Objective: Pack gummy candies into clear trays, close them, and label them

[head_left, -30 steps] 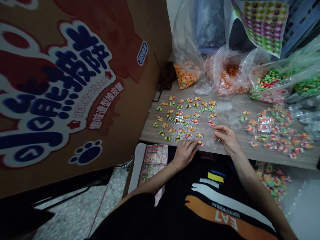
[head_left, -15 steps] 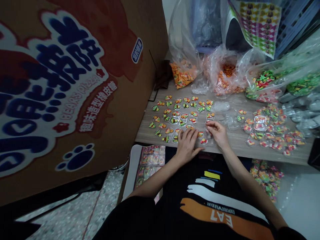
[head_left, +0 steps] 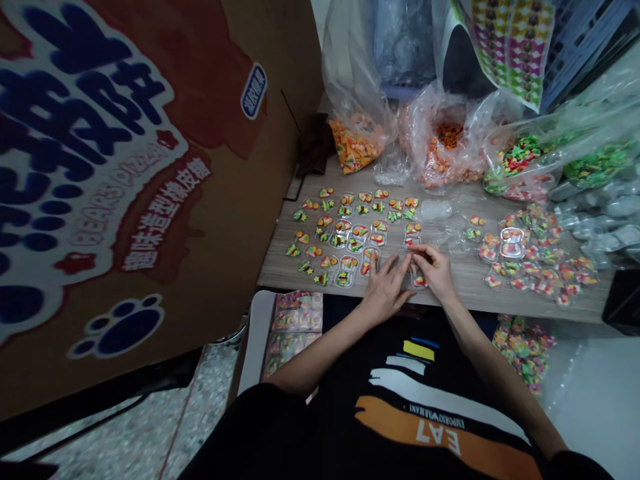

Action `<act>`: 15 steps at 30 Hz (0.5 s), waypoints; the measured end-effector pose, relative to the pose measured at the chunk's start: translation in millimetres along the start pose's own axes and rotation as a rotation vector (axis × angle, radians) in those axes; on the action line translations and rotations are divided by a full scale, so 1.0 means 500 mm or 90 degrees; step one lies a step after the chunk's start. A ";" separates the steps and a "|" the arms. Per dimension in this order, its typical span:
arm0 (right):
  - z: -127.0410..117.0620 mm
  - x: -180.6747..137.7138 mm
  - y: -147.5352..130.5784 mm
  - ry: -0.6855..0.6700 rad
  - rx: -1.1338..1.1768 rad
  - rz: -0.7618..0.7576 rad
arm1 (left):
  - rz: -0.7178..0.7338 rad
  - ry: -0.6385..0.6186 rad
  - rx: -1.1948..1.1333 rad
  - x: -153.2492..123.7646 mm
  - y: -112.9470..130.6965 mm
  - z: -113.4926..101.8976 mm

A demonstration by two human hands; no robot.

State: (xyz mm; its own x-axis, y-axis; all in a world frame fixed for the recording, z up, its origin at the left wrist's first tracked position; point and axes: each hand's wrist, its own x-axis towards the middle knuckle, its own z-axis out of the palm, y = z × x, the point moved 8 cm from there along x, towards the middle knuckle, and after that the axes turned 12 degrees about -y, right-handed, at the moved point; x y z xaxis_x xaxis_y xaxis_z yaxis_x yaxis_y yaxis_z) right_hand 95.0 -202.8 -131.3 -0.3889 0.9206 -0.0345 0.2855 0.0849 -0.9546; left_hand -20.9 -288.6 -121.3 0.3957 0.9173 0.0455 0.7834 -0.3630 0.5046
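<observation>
Clear plastic trays of small colourful gummy candies (head_left: 379, 232) lie in rough rows on the table. My left hand (head_left: 386, 288) rests low over the front rows, fingers stretched and slightly spread, its tips by the left edge of one candy tray (head_left: 419, 281). My right hand (head_left: 434, 272) is closed in a pinch at that tray's upper edge, thumb and forefinger together. The hands nearly touch, and the fingers cover most of this tray. Just above, another filled tray (head_left: 413, 230) lies on the table.
Loose clear trays (head_left: 453, 235) sit right of the rows, beside a pile of packed candies (head_left: 545, 257). Along the back stand bags of orange candies (head_left: 357, 143), reddish candies (head_left: 447, 153) and green candies (head_left: 600, 160). A big printed carton (head_left: 220, 133) walls off the left.
My left hand has slid right, closer to my right hand, and now reaches the tray there. My right hand stays pinched at nearly the same spot. The view has shifted slightly.
</observation>
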 end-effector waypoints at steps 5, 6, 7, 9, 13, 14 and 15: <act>0.003 -0.004 -0.017 -0.039 -0.107 -0.059 | -0.012 -0.006 0.005 -0.002 -0.004 0.002; 0.005 -0.006 -0.019 -0.049 -0.121 -0.072 | -0.011 -0.009 0.010 -0.003 -0.003 0.002; 0.007 -0.007 -0.021 -0.059 -0.136 -0.082 | -0.010 -0.009 0.015 -0.003 -0.002 0.002; 0.008 -0.009 -0.025 -0.071 -0.167 -0.095 | -0.006 -0.002 0.030 -0.007 0.001 0.000; -0.001 -0.024 -0.036 -0.074 -0.220 -0.125 | 0.023 -0.019 0.048 -0.015 0.012 0.000; -0.005 -0.034 -0.039 -0.073 -0.238 -0.136 | 0.036 -0.030 0.050 -0.017 0.016 0.001; -0.007 -0.046 -0.041 -0.073 -0.260 -0.145 | 0.047 -0.040 0.053 -0.019 0.018 0.003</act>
State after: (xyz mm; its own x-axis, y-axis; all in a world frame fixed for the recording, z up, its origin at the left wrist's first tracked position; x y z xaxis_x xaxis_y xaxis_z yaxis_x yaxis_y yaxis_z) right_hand 101.5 -224.5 -109.8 -0.5692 0.8151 0.1081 0.4934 0.4437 -0.7481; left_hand -16.8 -300.8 -118.2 0.4812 0.8763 0.0243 0.7867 -0.4439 0.4290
